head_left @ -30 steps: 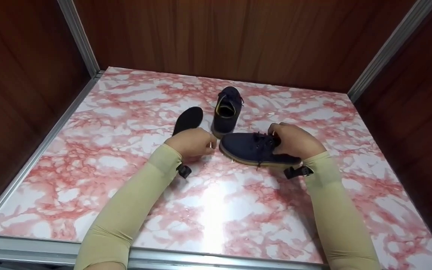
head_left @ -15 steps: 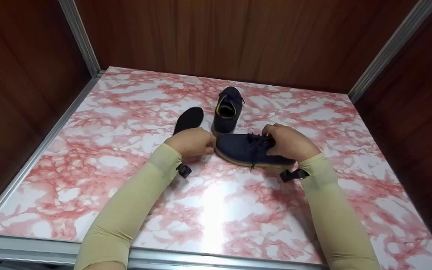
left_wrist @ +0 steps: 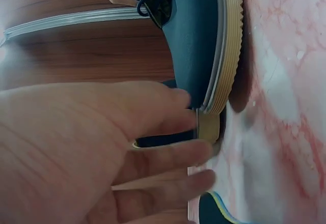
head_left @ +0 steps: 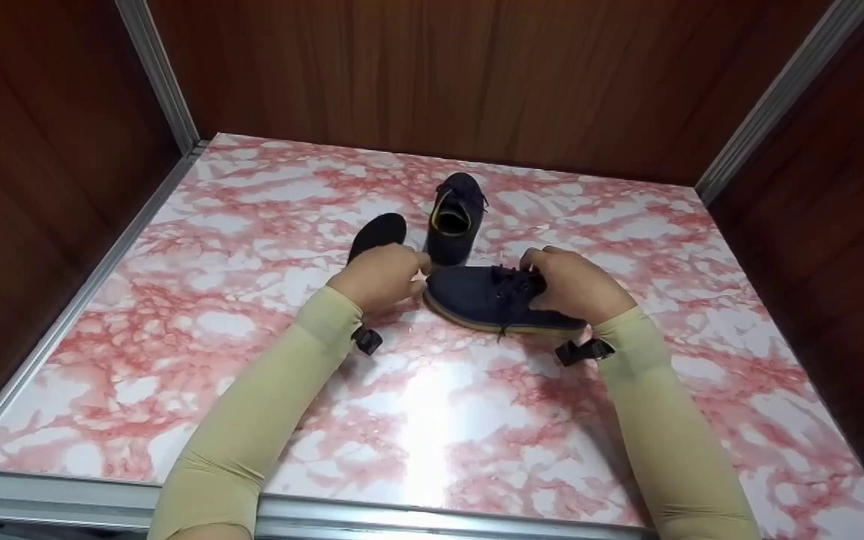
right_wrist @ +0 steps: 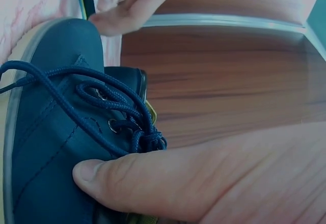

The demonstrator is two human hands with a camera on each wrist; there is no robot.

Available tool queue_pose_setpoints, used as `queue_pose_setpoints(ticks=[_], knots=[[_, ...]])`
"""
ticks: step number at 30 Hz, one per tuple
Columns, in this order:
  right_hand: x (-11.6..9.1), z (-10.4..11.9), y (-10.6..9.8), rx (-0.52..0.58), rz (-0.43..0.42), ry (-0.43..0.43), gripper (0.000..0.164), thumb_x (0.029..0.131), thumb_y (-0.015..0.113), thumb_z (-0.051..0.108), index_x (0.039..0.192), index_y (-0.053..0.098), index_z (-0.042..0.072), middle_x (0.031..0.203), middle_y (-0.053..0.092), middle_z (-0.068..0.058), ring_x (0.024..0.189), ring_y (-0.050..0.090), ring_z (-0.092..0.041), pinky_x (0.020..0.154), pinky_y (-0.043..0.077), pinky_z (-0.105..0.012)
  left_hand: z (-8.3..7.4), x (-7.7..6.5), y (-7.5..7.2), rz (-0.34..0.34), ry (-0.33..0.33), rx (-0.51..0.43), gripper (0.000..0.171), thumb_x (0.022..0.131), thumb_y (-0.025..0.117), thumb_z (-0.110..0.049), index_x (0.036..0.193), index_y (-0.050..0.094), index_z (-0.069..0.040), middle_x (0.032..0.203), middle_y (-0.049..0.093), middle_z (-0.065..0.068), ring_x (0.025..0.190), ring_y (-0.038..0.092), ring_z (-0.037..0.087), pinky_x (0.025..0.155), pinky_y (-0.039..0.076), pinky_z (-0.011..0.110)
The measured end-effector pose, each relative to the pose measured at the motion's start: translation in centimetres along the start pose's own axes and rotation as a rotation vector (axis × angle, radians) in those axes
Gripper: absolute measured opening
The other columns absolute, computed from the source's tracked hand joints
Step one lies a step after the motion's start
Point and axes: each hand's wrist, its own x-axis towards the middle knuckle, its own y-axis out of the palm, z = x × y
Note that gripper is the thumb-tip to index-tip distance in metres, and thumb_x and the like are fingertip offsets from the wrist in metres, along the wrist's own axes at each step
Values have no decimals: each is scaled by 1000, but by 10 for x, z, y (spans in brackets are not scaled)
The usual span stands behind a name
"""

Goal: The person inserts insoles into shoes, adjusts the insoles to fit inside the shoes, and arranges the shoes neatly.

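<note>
A dark navy lace-up shoe [head_left: 469, 296] lies sideways in the head view, toe to the left. My right hand [head_left: 582, 283] grips it at the ankle opening; in the right wrist view the thumb [right_wrist: 127, 180] presses the upper beside the blue laces [right_wrist: 104, 102]. My left hand [head_left: 381, 276] is at the toe, its fingers [left_wrist: 168, 158] loosely extended and holding nothing. Whether a fingertip touches the toe, I cannot tell. A black insole [head_left: 379, 236] lies behind the left hand, partly covered by it. The second navy shoe [head_left: 453, 247] stands farther back, its opening showing a yellow-edged lining.
Both shoes and the insole are on a red-and-white marbled tabletop [head_left: 214, 375]. Dark wood panels [head_left: 462, 82] enclose the back and sides, with metal posts in the corners. A metal rail [head_left: 372, 517] runs along the front edge.
My right hand has slid the held shoe a little to the left, bringing its toe close to my left hand. The left hand has lifted slightly and its fingers have loosened.
</note>
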Motion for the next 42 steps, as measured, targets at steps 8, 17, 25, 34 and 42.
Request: queue_pose_setpoints(ticks=[8, 17, 25, 34, 42], knots=[[2, 10, 3, 12, 0, 1, 52, 86, 87, 7, 134, 67, 5, 127, 73, -20, 112, 71, -35, 101, 57, -54, -6, 5, 6, -3, -33, 1, 63, 108, 65, -55, 155, 57, -13, 143, 64, 11, 134, 64, 31, 118, 51, 47], [5, 21, 11, -2, -52, -29, 53, 87, 89, 10, 136, 68, 6, 131, 73, -18, 116, 73, -38, 105, 58, -55, -14, 10, 15, 9, -29, -33, 93, 98, 74, -63, 169, 41, -12, 164, 51, 16, 150, 54, 36, 126, 46, 49], [7, 30, 19, -11, -71, -35, 56, 91, 90, 15, 141, 66, 7, 131, 74, -17, 117, 74, -39, 104, 60, -53, -20, 11, 21, 0, -12, 1, 99, 94, 78, -65, 168, 42, -9, 162, 52, 17, 148, 56, 35, 123, 48, 50], [7, 41, 23, -23, -112, -45, 58, 92, 90, 19, 142, 66, 6, 130, 73, -17, 116, 72, -42, 105, 59, -55, -25, 14, 23, 2, 18, 23, 107, 91, 80, -68, 169, 39, -7, 162, 52, 18, 146, 58, 36, 120, 51, 50], [9, 38, 23, 10, -139, -58, 52, 97, 85, 27, 141, 67, 5, 130, 74, -17, 113, 74, -37, 102, 59, -53, -26, 16, 23, -10, 14, 23, 108, 88, 84, -67, 167, 43, -5, 159, 54, 17, 143, 60, 36, 119, 52, 50]])
